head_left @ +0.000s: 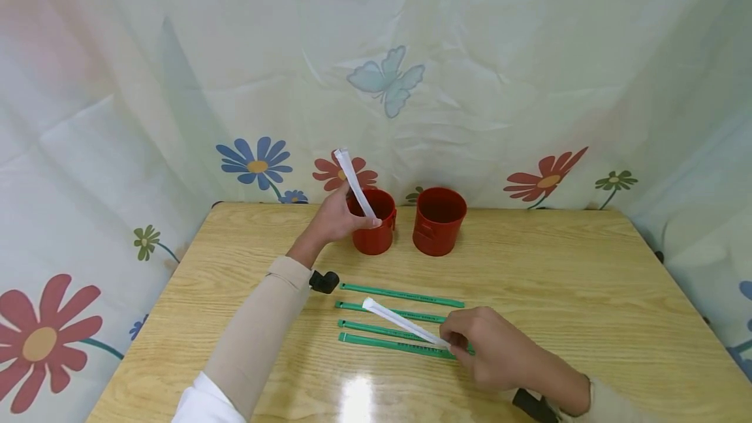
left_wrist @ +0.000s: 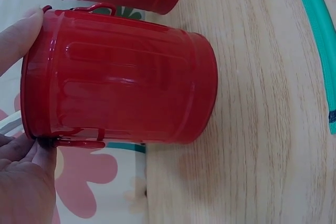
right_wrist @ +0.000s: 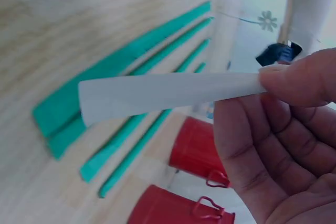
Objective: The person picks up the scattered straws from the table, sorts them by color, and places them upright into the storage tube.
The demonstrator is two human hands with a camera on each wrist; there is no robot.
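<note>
While the left hand grips a red pail at its rim, the right hand pinches a slim white paper packet above a wood-grain table. The left fingers spread just wide enough to span the pail's mouth, thumb on one side of the rim and the other fingertips opposite, near a wire handle. A second white packet leans from the pail, its lower end inside the rim by the thumb and its upper end tilted over the hand; whether the fingers also press on it cannot be told.

On the right, thumb and forefinger close together on one end of the slim packet, the remaining fingers curled toward the palm. Its free end points left, across four printed green packets lying in near-parallel rows, their nearer right ends partly behind the hand.

The left forearm, in a tan sleeve, stretches diagonally forward to the table's far side; the right one enters low from the right, wrist bent slightly, knuckles up. A matching pail stands upright just beside the gripped one, before a flower-print backdrop.
</note>
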